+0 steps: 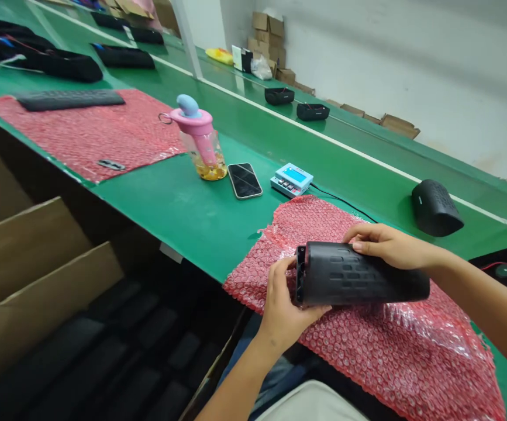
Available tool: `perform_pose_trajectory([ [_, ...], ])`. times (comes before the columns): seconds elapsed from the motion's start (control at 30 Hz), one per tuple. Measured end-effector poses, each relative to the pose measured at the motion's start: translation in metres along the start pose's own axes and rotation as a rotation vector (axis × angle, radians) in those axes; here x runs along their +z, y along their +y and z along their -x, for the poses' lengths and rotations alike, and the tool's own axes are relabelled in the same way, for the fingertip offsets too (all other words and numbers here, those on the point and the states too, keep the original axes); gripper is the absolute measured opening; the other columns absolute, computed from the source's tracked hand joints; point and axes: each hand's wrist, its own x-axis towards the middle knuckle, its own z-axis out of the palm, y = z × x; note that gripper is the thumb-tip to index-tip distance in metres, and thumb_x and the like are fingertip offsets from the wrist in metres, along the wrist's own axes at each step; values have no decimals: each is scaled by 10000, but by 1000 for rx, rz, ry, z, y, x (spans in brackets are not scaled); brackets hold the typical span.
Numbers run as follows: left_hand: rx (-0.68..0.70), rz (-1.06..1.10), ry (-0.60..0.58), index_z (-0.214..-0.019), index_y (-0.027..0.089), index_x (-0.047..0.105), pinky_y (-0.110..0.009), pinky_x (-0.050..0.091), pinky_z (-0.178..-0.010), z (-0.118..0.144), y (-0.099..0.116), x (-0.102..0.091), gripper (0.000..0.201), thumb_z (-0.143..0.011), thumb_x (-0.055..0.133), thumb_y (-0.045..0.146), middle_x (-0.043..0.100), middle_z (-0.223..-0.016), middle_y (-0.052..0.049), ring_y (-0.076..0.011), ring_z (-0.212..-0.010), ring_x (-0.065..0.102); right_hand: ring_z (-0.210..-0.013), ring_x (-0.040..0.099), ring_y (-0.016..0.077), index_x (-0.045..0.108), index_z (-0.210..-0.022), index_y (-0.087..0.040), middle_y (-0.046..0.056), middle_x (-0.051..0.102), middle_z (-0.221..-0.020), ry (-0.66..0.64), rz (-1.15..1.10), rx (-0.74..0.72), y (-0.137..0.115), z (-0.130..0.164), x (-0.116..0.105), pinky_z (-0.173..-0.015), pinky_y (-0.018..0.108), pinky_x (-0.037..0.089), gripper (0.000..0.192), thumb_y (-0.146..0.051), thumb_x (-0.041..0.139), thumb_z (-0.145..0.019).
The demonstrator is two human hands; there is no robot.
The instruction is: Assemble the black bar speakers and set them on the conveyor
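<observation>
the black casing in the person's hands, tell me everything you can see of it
The black casing is long, rounded and plastic-looking, with rows of small oblong marks on its broad face. At its left end in the picture, a black end piece shows, with a gap at the shell's rim. It lies crosswise above the red bubble wrap; whether it rests there is unclear. The left hand grips that end; the right hand touches its far edge.

Casing (367,278) over bubble wrap (402,351), display unit (292,178) behind bubble wrap, phone (245,180) between bottle (204,146) and display unit
</observation>
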Motion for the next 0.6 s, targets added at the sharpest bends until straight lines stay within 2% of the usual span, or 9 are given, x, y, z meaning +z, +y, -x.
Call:
perform_pose_trajectory([
  [0.1, -44, 55, -48, -1356, 257, 257, -516, 422, -976, 3, -10, -1, 981, -572, 776, 533, 377, -1317, -132, -317, -1200, 438, -984, 571, 226, 629, -1062, -164, 92, 625, -1040, 1, 152, -52, 9, -22, 4, -897, 401, 444, 418, -491, 422, -904],
  [0.2, -39, 86, -77, -1396, 256, 261, -533, 374, -1023, 4, -14, -3, 984, -604, 709, 630, 365, -1358, -141, -332, -1250, 400, -1173, 492, 267, 535, -1258, -178, 127, 535, -1274, -67, 298, -118, 16, -17, 10, -1010, 460, 374, 537, -555, 442, -887],
  [0.3, -48, 102, -100, -1397, 246, 314, -528, 345, -1054, 2, -13, -5, 939, -632, 664, 662, 379, -1364, -140, -331, -1272, 389, -1267, 405, 345, 303, -1437, -144, 183, 382, -1423, -140, 462, -104, 20, 1, 17, -1024, 512, 367, 938, -692, 584, -729],
  [0.37, -45, 106, -113, -1377, 235, 369, -516, 336, -1067, 1, -12, -6, 926, -618, 662, 677, 396, -1347, -138, -329, -1270, 397, -1279, 376, 389, 200, -1470, -118, 219, 322, -1449, -117, 598, -100, 21, 12, 24, -1020, 540, 367, 1158, -716, 679, -603],
  [0.43, -34, 111, -107, -1359, 226, 405, -505, 337, -1072, 1, -12, -6, 917, -608, 664, 683, 409, -1334, -137, -325, -1263, 408, -1260, 401, 388, 154, -1480, -131, 218, 341, -1438, -77, 673, -111, 20, 17, 30, -1005, 536, 386, 1191, -672, 722, -583],
  [0.6, -13, 119, -77, -1357, 224, 396, -510, 348, -1062, 1, -12, -6, 906, -616, 671, 667, 434, -1339, -139, -317, -1258, 419, -1221, 451, 354, 158, -1468, -164, 196, 402, -1397, -49, 700, -168, 19, 13, 36, -973, 490, 425, 1120, -543, 758, -602],
])
